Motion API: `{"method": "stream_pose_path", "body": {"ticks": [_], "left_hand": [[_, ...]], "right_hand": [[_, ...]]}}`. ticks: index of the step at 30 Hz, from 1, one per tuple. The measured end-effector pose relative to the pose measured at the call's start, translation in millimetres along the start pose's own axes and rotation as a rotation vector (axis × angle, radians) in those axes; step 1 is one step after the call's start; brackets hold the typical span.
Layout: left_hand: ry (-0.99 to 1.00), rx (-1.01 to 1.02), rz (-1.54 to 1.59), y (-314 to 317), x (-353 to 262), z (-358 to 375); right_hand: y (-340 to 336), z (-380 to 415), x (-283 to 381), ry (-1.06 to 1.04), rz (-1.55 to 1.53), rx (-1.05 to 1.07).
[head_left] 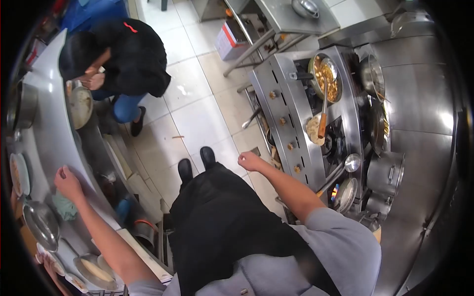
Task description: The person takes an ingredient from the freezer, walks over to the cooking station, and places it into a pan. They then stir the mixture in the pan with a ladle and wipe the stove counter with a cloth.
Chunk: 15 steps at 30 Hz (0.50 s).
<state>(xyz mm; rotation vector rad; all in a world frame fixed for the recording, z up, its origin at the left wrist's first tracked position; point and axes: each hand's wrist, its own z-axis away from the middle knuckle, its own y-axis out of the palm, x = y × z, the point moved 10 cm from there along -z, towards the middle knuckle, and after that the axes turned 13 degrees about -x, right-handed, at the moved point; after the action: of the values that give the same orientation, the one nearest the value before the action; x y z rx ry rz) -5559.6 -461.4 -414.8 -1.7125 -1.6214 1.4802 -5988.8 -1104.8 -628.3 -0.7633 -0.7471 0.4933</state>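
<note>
My left hand [68,183] is over the steel counter [47,98] on the left, its fingers loosely bent and apart with nothing visible in them. Just below it lies a crumpled green cloth [65,207], close to my wrist. My right hand [251,161] hangs in front of the stove [281,106], its fingers curled closed with nothing visible in them. On the stove, a frying pan [316,64] holds chunky food in an orange-brown sauce. A ladle with a wooden handle [322,126] rests across it. A pale cloth [314,130] lies beside that handle.
Another person [123,59] bends over the counter ahead, near a pan [80,106]. A metal bowl [40,224] and plates line the left counter. Pots [385,172] stand behind the burners. A ladle [352,163] sticks out near the stove's right end. Tiled floor [197,113] lies between.
</note>
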Motion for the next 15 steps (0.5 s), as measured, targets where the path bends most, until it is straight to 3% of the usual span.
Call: {"method": "stream_pose_path", "body": {"ticks": [1, 2, 4, 6, 8, 10, 12, 14, 15], "left_hand": [[0.141, -0.014, -0.211, -8.4, -36.2, 16.9], [0.144, -0.001, -0.223, 2.5, -33.9, 20.0], [0.313, -0.044, -0.272, 17.8, -30.5, 35.5], [0.241, 0.007, -0.240, 24.3, -19.9, 37.0], [0.236, 0.037, -0.180, 29.4, -0.7, 33.0], [0.242, 0.072, -0.135, 31.1, 24.1, 21.7], [0.278, 0.082, -0.271, 31.8, -10.4, 41.8], [0.367, 0.066, -0.472, 32.4, -55.3, 57.6], [0.378, 0.080, -0.523, 26.5, -35.8, 48.1]], "right_hand": [[9.7, -8.0, -15.0, 0.036, 0.000, 0.038], [12.1, -21.8, -26.3, 0.046, -0.001, 0.054], [35.6, -51.0, -88.7, 0.504, -0.153, 0.170], [66.4, -103.1, -151.1, 0.589, -0.259, 0.127], [86.8, -160.9, -230.4, 0.795, -0.471, -0.075], [117.6, -218.8, -319.6, 0.861, -0.329, -0.120], [114.6, -240.8, -333.7, 1.093, -0.517, -0.328], [138.1, -271.8, -360.0, 1.126, -0.563, -0.326], [146.3, -285.7, -370.3, 1.141, -0.625, -0.344]]}}
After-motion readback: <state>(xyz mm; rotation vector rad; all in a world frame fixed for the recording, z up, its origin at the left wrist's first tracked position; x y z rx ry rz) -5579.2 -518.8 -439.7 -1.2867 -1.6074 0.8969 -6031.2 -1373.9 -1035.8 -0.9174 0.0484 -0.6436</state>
